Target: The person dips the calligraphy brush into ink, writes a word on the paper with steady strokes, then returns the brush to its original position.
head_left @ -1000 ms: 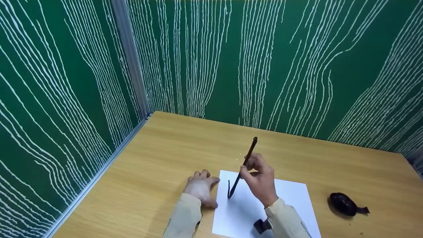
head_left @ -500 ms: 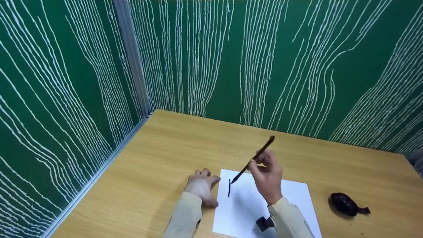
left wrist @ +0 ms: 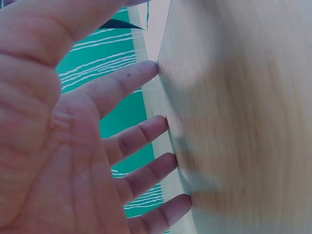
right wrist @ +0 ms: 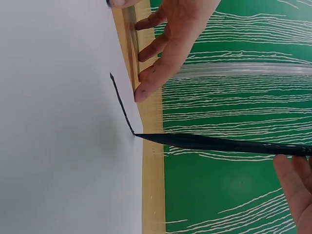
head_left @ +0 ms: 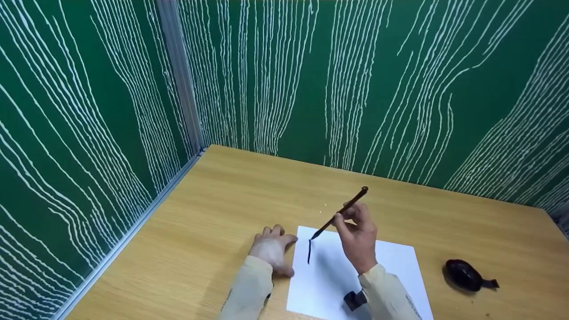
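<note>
The left hand (head_left: 269, 250) lies spread beside the white paper (head_left: 318, 286), the right hand (head_left: 359, 242) pinches a dark brush (head_left: 350, 202) over it; wooden table (head_left: 209, 218) beneath both, green white-lined walls (head_left: 304, 120) beyond.

The brush (right wrist: 219, 145) in the right fingers (head_left: 341, 226) was black, the paper (head_left: 326, 286) beneath them white. Beyond them, the wall (head_left: 306, 106) was green, striped in wavy white.
</note>
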A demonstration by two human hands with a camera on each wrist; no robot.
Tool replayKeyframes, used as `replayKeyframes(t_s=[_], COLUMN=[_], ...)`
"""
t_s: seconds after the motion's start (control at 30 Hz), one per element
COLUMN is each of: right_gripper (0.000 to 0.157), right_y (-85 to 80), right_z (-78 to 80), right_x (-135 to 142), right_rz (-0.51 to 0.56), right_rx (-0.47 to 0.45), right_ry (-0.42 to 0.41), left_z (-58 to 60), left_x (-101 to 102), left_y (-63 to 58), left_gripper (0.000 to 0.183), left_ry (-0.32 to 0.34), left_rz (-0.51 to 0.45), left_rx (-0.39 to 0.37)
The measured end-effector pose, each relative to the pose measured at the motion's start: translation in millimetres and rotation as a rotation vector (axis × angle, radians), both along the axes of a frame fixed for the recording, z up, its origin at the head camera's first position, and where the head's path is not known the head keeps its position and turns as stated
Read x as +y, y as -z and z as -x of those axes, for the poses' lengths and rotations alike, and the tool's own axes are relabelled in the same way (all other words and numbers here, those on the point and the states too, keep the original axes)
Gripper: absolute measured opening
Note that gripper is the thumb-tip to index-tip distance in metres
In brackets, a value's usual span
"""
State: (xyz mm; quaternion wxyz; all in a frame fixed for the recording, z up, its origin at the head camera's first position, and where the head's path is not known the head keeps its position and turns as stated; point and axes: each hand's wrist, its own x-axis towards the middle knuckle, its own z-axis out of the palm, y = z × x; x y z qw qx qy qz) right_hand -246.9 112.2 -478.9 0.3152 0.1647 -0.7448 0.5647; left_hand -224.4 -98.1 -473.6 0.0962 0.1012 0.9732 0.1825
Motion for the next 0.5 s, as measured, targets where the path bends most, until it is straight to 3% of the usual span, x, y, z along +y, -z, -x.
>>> replayKeyframes(t_s=[0.5], right_gripper=[0.022], right_y=[-2.1], right_z=[-4.0], right_x=[-0.9], right_rz=[-0.005], right_rx=[-0.049], right_ry=[0.014], left_z=[-1.0], left_x=[1.7], left_y=[-0.6], left_gripper=[0.087], left_ry=[-0.026], left_rz=[0.009], left_rx=[-0.021])
